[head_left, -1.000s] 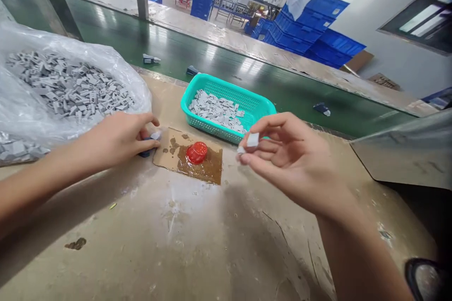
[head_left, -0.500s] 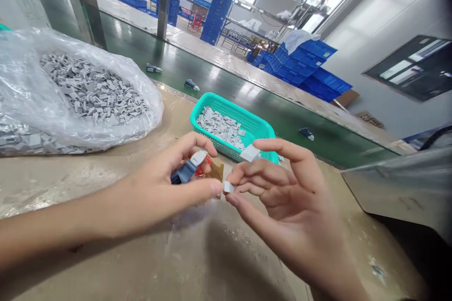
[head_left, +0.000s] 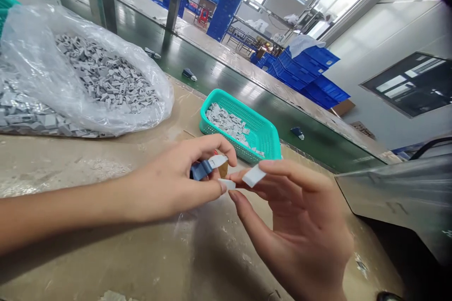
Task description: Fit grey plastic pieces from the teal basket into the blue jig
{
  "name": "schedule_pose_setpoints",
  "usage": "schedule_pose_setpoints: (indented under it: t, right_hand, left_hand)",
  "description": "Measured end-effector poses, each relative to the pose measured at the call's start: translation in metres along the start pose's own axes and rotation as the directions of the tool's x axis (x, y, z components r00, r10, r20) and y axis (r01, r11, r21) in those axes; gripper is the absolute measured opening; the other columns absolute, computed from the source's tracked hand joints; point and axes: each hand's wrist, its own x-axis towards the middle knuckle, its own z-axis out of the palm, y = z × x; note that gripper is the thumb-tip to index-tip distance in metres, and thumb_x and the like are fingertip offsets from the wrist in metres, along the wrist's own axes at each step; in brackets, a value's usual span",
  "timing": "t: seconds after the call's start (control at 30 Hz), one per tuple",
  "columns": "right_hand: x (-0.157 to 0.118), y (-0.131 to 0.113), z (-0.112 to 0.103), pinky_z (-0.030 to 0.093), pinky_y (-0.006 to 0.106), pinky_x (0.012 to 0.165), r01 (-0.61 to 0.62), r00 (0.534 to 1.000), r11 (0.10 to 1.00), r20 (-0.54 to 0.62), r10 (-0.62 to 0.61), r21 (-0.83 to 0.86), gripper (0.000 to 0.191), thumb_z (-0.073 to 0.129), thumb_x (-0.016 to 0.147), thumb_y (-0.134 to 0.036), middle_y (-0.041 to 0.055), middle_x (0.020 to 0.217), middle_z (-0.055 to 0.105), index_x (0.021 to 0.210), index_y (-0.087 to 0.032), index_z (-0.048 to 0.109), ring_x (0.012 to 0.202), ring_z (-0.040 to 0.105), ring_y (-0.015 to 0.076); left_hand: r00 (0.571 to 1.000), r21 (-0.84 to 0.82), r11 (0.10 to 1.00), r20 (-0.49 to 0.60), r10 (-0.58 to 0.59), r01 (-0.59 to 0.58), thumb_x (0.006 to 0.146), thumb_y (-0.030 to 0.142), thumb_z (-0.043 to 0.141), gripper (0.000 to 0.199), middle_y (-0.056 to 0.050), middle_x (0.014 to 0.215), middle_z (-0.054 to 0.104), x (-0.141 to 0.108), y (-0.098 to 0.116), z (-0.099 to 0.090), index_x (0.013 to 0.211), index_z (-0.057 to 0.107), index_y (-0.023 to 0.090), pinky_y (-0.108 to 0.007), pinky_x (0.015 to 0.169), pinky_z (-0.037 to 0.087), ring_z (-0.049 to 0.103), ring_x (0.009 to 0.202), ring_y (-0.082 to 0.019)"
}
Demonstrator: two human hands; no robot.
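Note:
My left hand (head_left: 176,176) is closed around a dark blue plastic part with a pale grey tip (head_left: 202,170). A small light grey piece (head_left: 228,184) sits by its thumb tip, close to the right fingertips. My right hand (head_left: 307,216) keeps a light grey plastic piece (head_left: 253,177) against its index finger, while its thumb stands apart just below the small piece. Both hands are over the table, in front of a green basket (head_left: 265,149) with many light grey pieces in it. Something brown (head_left: 223,169) is partly hidden behind the left fingers.
At the left a clear plastic bag (head_left: 38,70) bulges with grey plastic pieces. Beyond the table runs a green conveyor belt (head_left: 233,80) carrying several dark blue parts, one of them a blue part (head_left: 189,75). A metal housing (head_left: 381,197) stands at the right.
The small piece now lies at my left thumb, with the right thumb a little away from it. The right hand's grey piece has tilted and lowered. The camera view has shifted slightly.

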Motion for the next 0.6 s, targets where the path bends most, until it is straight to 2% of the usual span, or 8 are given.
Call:
schedule_pose_setpoints:
  t: [0.13, 0.3, 0.43, 0.53, 0.6]
  right_hand:
    - [-0.003, 0.002, 0.000, 0.054, 0.031, 0.082, 0.088, 0.996, 0.985, 0.019, -0.086, -0.149, 0.056, 0.063, 0.071, 0.001, 0.0010, 0.102, 0.058, 0.117, -0.025, 0.045, 0.087, 0.062, 0.0157]
    - [0.003, 0.008, -0.003, 0.052, 0.033, 0.079, 0.048, 0.998, 0.992, -0.023, -0.051, -0.120, 0.045, 0.062, 0.073, -0.002, 0.0019, 0.094, 0.058, 0.110, -0.022, 0.045, 0.082, 0.062, 0.0155]
    - [0.000, 0.032, -0.006, 0.047, 0.036, 0.077, -0.088, 0.991, 0.968, -0.121, 0.061, -0.234, 0.027, 0.061, 0.074, -0.010, 0.0006, 0.081, 0.058, 0.093, -0.021, 0.046, 0.076, 0.060, 0.0165]
    - [-0.006, 0.054, -0.004, 0.044, 0.037, 0.074, -0.210, 0.975, 0.950, -0.118, 0.186, -0.230, 0.030, 0.060, 0.074, -0.015, 0.0003, 0.079, 0.060, 0.094, -0.022, 0.039, 0.077, 0.059, 0.0182]
    - [-0.009, 0.064, 0.000, 0.044, 0.036, 0.073, -0.248, 0.967, 0.946, -0.113, 0.229, -0.209, 0.033, 0.061, 0.073, -0.016, -0.0004, 0.077, 0.062, 0.093, -0.023, 0.035, 0.077, 0.061, 0.0187]
  left_hand:
    - [0.999, 0.057, 0.998, -0.004, -0.041, 0.041, 0.075, 0.017, 0.054, 0.013, 0.003, 0.083, 0.056, 0.000, 0.000, -0.001, 0.088, 0.053, 0.021, -0.020, 0.060, 0.036, 0.050, 0.074, -0.010]
    - [1.000, 0.226, 0.974, 0.016, -0.022, 0.018, 0.077, 0.026, 0.054, 0.020, 0.002, 0.086, 0.060, 0.003, -0.003, -0.009, 0.097, 0.056, 0.022, -0.022, 0.062, 0.039, 0.052, 0.072, -0.011]
    - [0.997, 0.301, 0.951, -0.050, -0.056, 0.068, 0.079, 0.031, 0.051, 0.029, 0.000, 0.089, 0.062, 0.009, -0.007, -0.017, 0.107, 0.055, 0.024, -0.027, 0.069, 0.041, 0.055, 0.077, -0.015]
    - [0.990, 0.221, 0.968, -0.103, -0.099, 0.120, 0.079, 0.035, 0.050, 0.038, -0.001, 0.095, 0.061, 0.013, -0.012, -0.020, 0.116, 0.051, 0.026, -0.029, 0.072, 0.042, 0.055, 0.083, -0.017]
    - [0.981, 0.115, 0.981, -0.137, -0.139, 0.155, 0.078, 0.032, 0.048, 0.042, -0.002, 0.097, 0.061, 0.014, -0.015, -0.021, 0.120, 0.049, 0.026, -0.029, 0.072, 0.042, 0.055, 0.083, -0.017]
